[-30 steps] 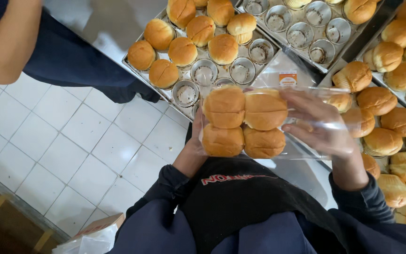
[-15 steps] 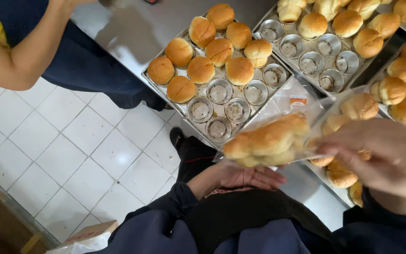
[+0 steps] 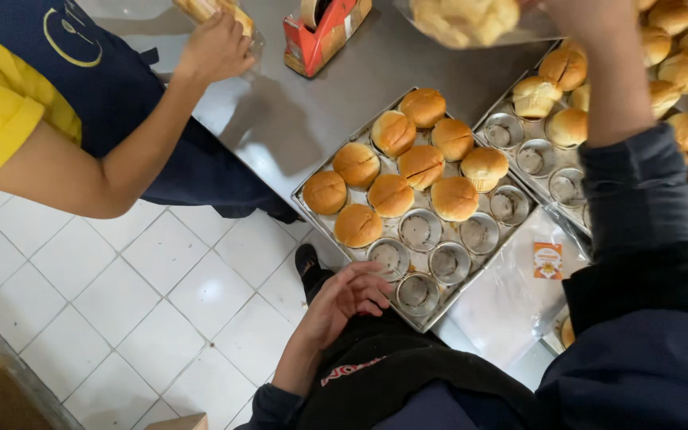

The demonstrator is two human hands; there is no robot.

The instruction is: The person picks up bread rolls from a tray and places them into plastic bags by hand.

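My right hand (image 3: 591, 17) is raised at the top edge, shut on a clear bag of buns (image 3: 462, 19) held over the steel table (image 3: 280, 119). Its dark blue sleeve crosses the right-hand trays. My left hand (image 3: 349, 298) hangs low by my waist, fingers apart and holding nothing, its fingertips next to the near corner of a metal bun tray (image 3: 420, 231). That tray holds several golden buns (image 3: 392, 195) at its far end and empty round cups at its near end.
A co-worker in a yellow shirt and navy apron stands at left, one hand (image 3: 215, 49) holding another bag of buns (image 3: 205, 8). A red tape dispenser (image 3: 324, 28) sits on the table. More trays of buns (image 3: 682, 72) lie right. Empty clear bags (image 3: 519, 279) lie beside the tray.
My right hand has lifted the bag of buns up and away toward the table. My left hand has let go of it and dropped beside the tray corner.
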